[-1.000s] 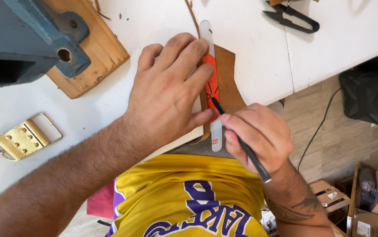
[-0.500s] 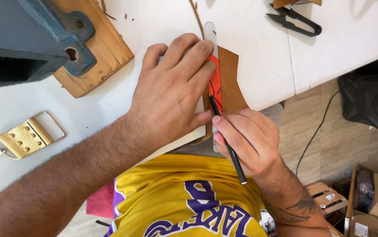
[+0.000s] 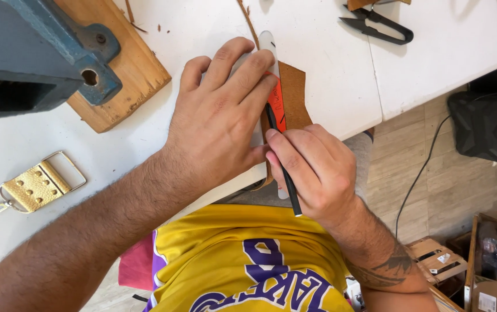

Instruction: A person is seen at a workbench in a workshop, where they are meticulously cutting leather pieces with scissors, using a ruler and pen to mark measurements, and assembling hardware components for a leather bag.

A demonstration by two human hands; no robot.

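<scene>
Since a second ago the right hand, fingers pinched on a thin black knife, has slid toward frame centre along the ruler, which the left hand pins with flat spread fingers over thin, floppy brown leather that likely creeps unless pressed near the cut.

Yellow jersey, purple lettering; tattooed forearm

Left hand pressed flat on a ruler over a brown leather strip at the white table edge. Right hand just beside, gripping a thin black knife along the ruler. Black snips well beyond.
</scene>
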